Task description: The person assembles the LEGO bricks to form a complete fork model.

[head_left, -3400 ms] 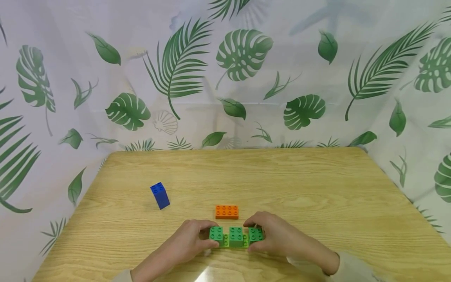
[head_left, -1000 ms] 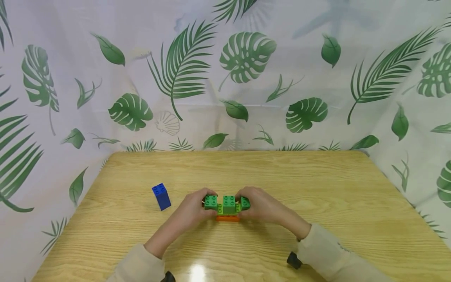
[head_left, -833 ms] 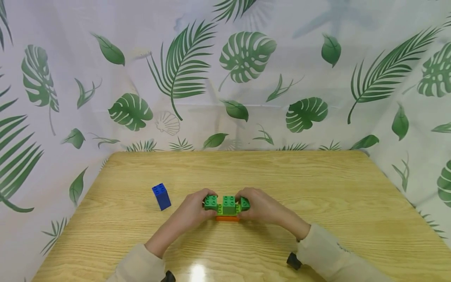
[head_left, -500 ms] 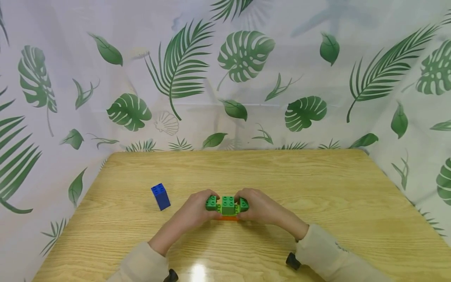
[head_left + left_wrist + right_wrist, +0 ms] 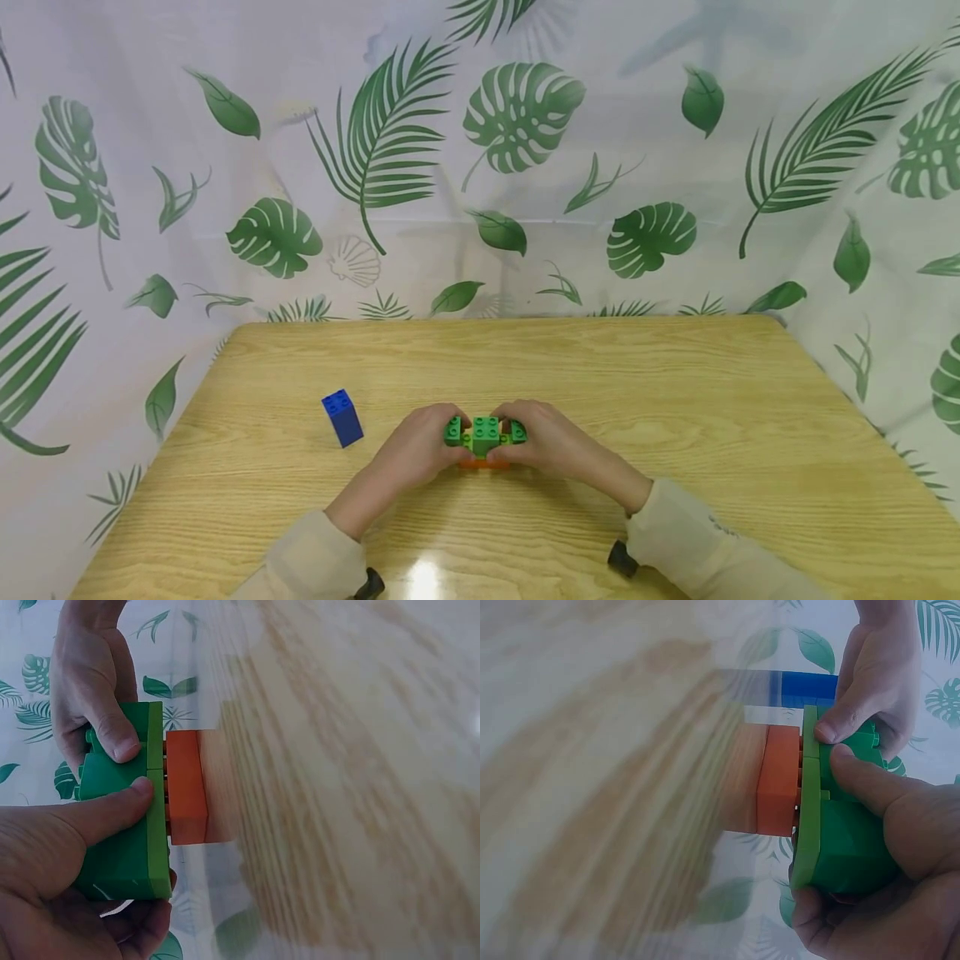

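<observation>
- Nearest, a left sleeve [image 5: 315, 560] and a right sleeve [image 5: 705, 542] come in from the lower edge, each with a small black device [image 5: 622, 558] at the cuff.
- The left hand [image 5: 426, 443] is clamped on one end of the green assembly, its thumb [image 5: 124, 808] on the near face, its fingers bent round the end and parted only by the bricks' thickness.
- The right hand [image 5: 542, 433] grips the other end likewise; the two thumb tips lie close to each other near the middle.
- Between the hands is the green assembly [image 5: 486, 427]: dark green bricks in a row upon two lime-green plates [image 5: 157, 832] laid end to end.
- Directly under the plates, the orange brick [image 5: 187, 787] rests on the tabletop. Both wrist views show its studs in a narrow gap, so the step in hand looks like seating the assembly; the next move probably calls for level alignment, then an even downward press from both hands.
- Farther off to the left stands a tall blue block [image 5: 345, 423], untouched, on the wood-grain tabletop [image 5: 615, 383].
- Behind everything hangs a leaf-printed cloth [image 5: 555, 196].
</observation>
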Action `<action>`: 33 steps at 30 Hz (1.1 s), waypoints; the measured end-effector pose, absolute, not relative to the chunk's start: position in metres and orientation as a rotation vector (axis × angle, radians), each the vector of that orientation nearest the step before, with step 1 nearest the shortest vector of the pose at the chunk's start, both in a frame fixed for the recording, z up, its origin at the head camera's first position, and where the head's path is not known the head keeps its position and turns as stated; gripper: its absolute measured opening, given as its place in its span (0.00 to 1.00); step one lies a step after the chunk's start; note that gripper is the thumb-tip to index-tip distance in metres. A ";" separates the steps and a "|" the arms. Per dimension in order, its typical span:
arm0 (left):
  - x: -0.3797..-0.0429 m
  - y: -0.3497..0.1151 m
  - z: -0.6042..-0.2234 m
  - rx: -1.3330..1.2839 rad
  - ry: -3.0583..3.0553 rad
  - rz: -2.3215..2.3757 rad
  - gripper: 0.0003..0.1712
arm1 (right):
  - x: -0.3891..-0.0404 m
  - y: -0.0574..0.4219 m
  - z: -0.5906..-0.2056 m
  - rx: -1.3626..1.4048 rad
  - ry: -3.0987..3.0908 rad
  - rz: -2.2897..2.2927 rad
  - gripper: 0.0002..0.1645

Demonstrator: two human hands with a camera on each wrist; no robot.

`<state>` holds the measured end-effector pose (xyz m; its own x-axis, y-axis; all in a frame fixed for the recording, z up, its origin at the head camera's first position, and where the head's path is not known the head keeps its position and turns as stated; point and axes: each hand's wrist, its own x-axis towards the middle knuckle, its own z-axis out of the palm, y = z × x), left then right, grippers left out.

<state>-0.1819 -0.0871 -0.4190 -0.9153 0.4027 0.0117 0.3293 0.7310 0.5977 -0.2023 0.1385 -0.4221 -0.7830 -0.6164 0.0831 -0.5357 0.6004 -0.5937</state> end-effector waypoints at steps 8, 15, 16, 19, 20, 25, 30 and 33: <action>-0.188 -0.088 -0.421 0.660 2.806 0.879 0.20 | -0.202 0.133 -0.421 -0.968 2.724 -0.929 0.16; -0.195 -0.088 -0.420 0.756 2.793 0.816 0.17 | -0.205 0.131 -0.420 -0.982 2.733 -0.887 0.16; -0.196 -0.088 -0.419 0.767 2.797 0.802 0.16 | -0.205 0.131 -0.420 -0.992 2.732 -0.881 0.16; -0.197 -0.087 -0.418 0.787 2.820 0.758 0.16 | -0.206 0.132 -0.420 -1.016 2.728 -0.867 0.15; -0.197 -0.087 -0.418 0.794 2.830 0.743 0.16 | -0.207 0.133 -0.419 -1.023 2.724 -0.867 0.15; -0.198 -0.084 -0.419 0.834 2.888 0.645 0.18 | -0.205 0.134 -0.418 -1.051 2.705 -0.838 0.14; -0.198 -0.084 -0.419 0.838 2.943 0.556 0.20 | -0.205 0.132 -0.416 -1.076 2.711 -0.803 0.16; -0.198 -0.084 -0.419 0.813 2.940 0.568 0.20 | -0.206 0.130 -0.416 -1.076 2.708 -0.806 0.15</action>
